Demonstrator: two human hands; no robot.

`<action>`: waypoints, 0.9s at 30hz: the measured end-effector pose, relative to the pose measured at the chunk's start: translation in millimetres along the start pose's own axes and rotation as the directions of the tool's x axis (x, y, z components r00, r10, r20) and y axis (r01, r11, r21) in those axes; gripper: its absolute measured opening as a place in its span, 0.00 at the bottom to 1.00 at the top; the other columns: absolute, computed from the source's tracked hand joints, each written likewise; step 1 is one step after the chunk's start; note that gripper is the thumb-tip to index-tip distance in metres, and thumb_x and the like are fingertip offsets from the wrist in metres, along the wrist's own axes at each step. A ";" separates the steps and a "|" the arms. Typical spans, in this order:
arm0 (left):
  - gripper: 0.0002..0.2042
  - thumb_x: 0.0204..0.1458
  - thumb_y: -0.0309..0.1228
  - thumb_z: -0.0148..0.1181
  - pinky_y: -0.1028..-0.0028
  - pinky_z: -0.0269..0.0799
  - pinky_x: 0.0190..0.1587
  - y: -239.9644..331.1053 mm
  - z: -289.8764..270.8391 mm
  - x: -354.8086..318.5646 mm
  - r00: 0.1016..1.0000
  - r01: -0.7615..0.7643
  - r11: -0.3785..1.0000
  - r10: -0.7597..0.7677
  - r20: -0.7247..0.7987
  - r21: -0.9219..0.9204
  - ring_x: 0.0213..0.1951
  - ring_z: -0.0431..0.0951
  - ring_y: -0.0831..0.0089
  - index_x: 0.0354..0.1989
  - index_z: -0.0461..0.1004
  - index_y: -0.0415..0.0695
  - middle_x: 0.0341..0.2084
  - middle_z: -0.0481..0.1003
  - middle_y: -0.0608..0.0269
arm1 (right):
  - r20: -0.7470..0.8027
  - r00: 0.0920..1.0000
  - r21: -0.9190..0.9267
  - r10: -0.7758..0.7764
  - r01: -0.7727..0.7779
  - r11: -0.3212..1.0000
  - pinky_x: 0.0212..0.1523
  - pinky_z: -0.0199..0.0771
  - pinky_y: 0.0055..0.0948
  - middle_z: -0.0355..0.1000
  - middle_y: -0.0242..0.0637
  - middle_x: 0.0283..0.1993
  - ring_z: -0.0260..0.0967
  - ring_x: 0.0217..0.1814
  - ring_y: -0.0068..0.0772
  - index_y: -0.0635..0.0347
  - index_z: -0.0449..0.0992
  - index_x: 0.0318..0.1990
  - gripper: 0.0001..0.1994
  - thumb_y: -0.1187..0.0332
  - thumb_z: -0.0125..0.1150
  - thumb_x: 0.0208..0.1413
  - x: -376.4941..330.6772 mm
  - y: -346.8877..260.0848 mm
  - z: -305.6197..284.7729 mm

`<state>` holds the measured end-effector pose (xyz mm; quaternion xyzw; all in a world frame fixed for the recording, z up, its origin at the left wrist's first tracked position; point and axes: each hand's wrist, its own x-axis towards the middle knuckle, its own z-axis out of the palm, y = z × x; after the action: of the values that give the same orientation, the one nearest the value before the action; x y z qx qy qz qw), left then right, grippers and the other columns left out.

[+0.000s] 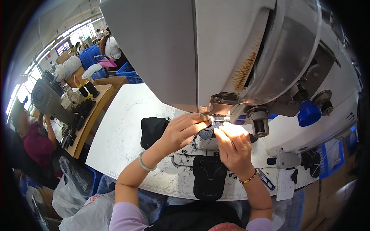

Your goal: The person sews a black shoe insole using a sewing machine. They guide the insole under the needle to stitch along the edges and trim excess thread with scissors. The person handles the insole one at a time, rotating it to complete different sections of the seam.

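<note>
A grey piece of fabric (207, 134) sits between the fingers of both hands, close beneath the head of a sewing machine (165, 50). The left hand (181, 133) reaches it from its left, fingers bent and drawn nearly together, tips at its upper edge. The right hand (236, 146) comes from the other side, thumb and forefinger almost meeting at its right edge, the other fingers curled and partly washed out by the lamp's glare. Whether either hand truly grips the piece, I cannot tell.

Just left of the left fingers lies a black pad (153, 133). Nearer the person, below the right fingers, a second pad with a pale stitched outline (210, 178) lies on the white table (115, 119), which is strewn with dark lint. Right of the right wrist rests a blue-handled cutter (266, 180). Up and right of the right fingers hangs a blue knob (309, 113). Well left of the left fingers, a co-worker in a magenta top (38, 149) sits near another machine (50, 101).
</note>
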<state>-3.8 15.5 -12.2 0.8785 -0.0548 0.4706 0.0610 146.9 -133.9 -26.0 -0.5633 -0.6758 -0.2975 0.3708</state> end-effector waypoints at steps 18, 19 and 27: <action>0.13 0.35 0.15 0.63 0.74 0.76 0.39 -7.9 3.4 -1.4 0.992 0.066 0.989 -0.079 -0.101 -0.129 0.36 0.80 0.63 0.33 0.78 0.40 0.33 0.78 0.56 | -0.087 0.995 0.160 0.058 -0.043 0.986 0.49 0.66 0.39 0.70 0.32 0.41 0.68 0.43 0.39 0.54 0.77 0.41 0.12 0.70 0.67 0.46 1.2 14.2 10.8; 0.13 0.35 0.16 0.62 0.73 0.76 0.39 -8.0 2.4 -1.2 0.993 0.059 0.992 -0.069 -0.091 -0.108 0.37 0.79 0.63 0.33 0.78 0.41 0.33 0.78 0.57 | -0.107 0.994 0.136 0.029 -0.014 0.991 0.48 0.66 0.37 0.70 0.32 0.41 0.68 0.44 0.37 0.55 0.77 0.41 0.13 0.71 0.67 0.46 -1.0 13.8 11.4; 0.14 0.35 0.18 0.59 0.70 0.75 0.41 4.5 -11.4 9.7 0.999 0.009 1.000 -0.009 0.047 0.004 0.41 0.78 0.65 0.35 0.77 0.41 0.35 0.77 0.62 | -0.130 0.990 0.018 -0.051 0.054 0.998 0.47 0.64 0.32 0.68 0.27 0.42 0.64 0.42 0.30 0.53 0.77 0.42 0.15 0.70 0.69 0.43 -7.6 0.2 13.0</action>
<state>-8.5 12.5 2.4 0.8897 -0.0513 0.4496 0.0603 145.6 -127.3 -39.5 -0.5207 -0.6681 -0.3359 0.4119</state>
